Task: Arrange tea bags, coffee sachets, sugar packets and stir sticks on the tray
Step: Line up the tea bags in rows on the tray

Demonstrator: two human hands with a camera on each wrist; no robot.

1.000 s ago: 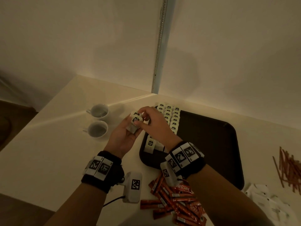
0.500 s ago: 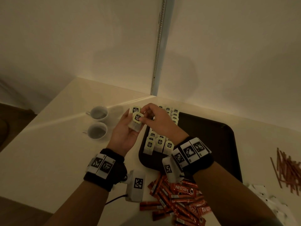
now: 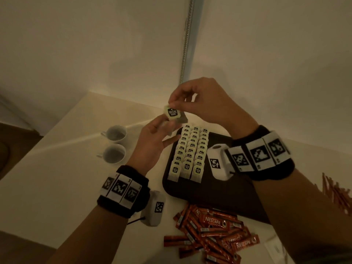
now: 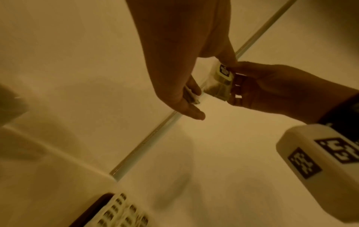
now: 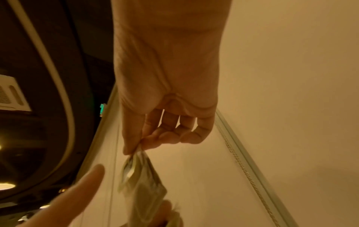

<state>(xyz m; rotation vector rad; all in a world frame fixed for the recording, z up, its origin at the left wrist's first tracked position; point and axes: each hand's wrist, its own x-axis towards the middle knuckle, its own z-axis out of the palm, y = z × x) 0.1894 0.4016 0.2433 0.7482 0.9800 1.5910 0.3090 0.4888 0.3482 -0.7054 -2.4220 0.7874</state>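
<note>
My right hand (image 3: 172, 103) pinches the top of one tea bag (image 3: 172, 112) between thumb and forefinger, and the bag hangs just above my left hand (image 3: 163, 130). The left hand lies palm up beside the tray's far left corner. Its thumb and fingers hold another tea bag (image 3: 170, 131) by the edge; that bag also shows as a thin white edge (image 4: 191, 96) in the left wrist view. The right wrist view has the pinched bag (image 5: 139, 176) dangling from my fingertips. Three rows of tea bags (image 3: 192, 149) stand on the left of the dark tray (image 3: 238, 187).
Red coffee sachets (image 3: 213, 231) lie heaped in front of the tray. Brown stir sticks (image 3: 335, 195) are at the right edge, and white sugar packets (image 3: 276, 248) sit at the lower right. Two white cups (image 3: 116, 133) (image 3: 114, 154) stand left of the tray. Walls meet at a corner behind.
My right hand has drawn one tea bag up and away from the left hand. Both hands have risen above the tray's far corner.
</note>
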